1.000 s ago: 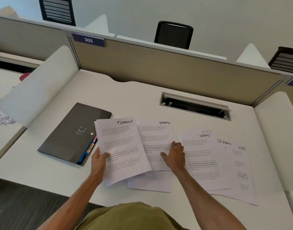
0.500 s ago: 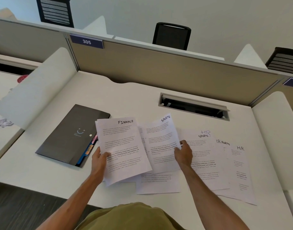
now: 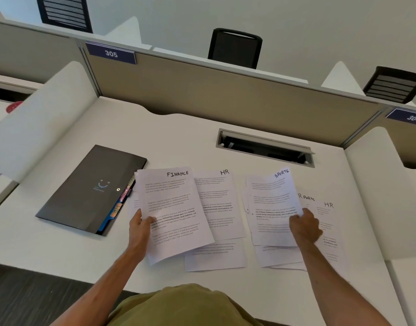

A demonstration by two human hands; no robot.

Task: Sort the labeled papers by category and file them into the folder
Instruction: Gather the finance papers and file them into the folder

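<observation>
So the white table [image 3: 61,243] has printed white sheets spread across its middle, each with a category handwritten at the top. The left hand [image 3: 140,228] grips the white sheet marked FINANCE [image 3: 174,208] by its left edge, thumb on top and fingers underneath, and that sheet sits tilted over everything around it. Its top left corner overlaps the right edge of the dark grey flat folder with a little smiley logo [image 3: 91,189], which lies closed on the table to the left with coloured tabs [image 3: 115,211] poking out of its near right side. Just right of the FINANCE sheet, partly tucked under it, is a white sheet marked HR [image 3: 220,205], lying on another printed sheet [image 3: 214,255] whose label is hidden. The right hand [image 3: 304,225] has its fingers curled on the right edge of the white sheet marked SPORTS [image 3: 270,208], holding it over a loose pile on the right. A second HR sheet [image 3: 329,222] peeks out of that pile past the hand. Behind the papers there's a grey cable slot [image 3: 264,148] in the table, then a beige partition [image 3: 226,95] carrying a blue plate reading 305 [image 3: 111,53].
</observation>
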